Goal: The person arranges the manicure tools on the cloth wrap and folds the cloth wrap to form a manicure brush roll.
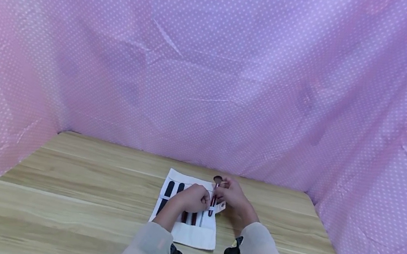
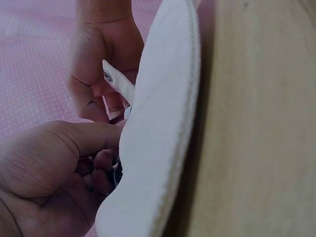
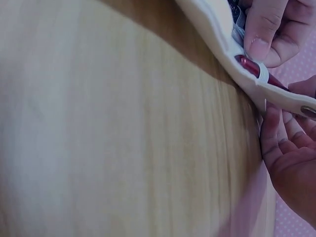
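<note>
A white fabric brush roll [image 1: 194, 237] lies unrolled on the table, with dark-handled tools tucked under its elastic strap. My right hand [image 1: 233, 196] holds a makeup brush [image 1: 214, 199] with a dark red handle, its bristle head pointing away from me. The lower end of that handle [image 3: 246, 64] passes through a white elastic loop [image 3: 263, 74] at the roll's right edge. My left hand [image 1: 192, 198] is bent over the middle of the roll. Its thumb and fingers pinch the elastic strap [image 3: 239, 35] right beside that loop.
Two black-ended tools [image 1: 169, 189] sit in the roll's left part. A snap tab [image 1: 220, 207] sticks out from its right edge. Wood-grain table [image 1: 73, 195] surrounds the roll, and pink dotted cloth [image 1: 204, 77] hangs behind and at both sides.
</note>
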Demonstrator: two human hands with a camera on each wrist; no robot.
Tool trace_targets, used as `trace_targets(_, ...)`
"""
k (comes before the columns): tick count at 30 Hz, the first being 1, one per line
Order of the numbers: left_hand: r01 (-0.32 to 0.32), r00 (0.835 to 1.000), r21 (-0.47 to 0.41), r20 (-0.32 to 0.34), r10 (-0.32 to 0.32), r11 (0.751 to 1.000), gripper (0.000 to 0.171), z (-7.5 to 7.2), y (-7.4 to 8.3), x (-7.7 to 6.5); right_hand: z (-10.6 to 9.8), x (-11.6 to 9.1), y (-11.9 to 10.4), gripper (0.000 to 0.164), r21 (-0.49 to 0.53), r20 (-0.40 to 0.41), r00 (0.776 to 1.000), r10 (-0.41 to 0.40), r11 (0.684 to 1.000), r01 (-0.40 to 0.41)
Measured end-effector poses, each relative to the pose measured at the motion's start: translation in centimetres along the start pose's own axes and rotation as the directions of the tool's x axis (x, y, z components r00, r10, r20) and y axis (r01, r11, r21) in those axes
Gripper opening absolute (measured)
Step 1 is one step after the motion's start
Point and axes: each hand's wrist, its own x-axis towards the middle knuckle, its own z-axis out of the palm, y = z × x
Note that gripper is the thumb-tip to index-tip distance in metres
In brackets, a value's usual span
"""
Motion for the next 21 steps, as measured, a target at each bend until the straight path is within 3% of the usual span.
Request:
trace_targets(9, -0.006, 1.0, -0.006, -0.001, 0.006, 1.0, 0.018, -0.08, -0.11, 0.01, -0.15, -0.11, -0.13, 0.018, 0.002, -0.055, 0.998, 0.039, 0.999, -0.039)
trace_targets(21, -0.002, 1.0, -0.027, -0.005, 0.002, 1.0, 0.018, -0.09, -0.08, -0.07, -0.37, -0.18, -0.02, 0.013, -0.021, -0.039, 0.999, 0.028, 0.999, -0.029)
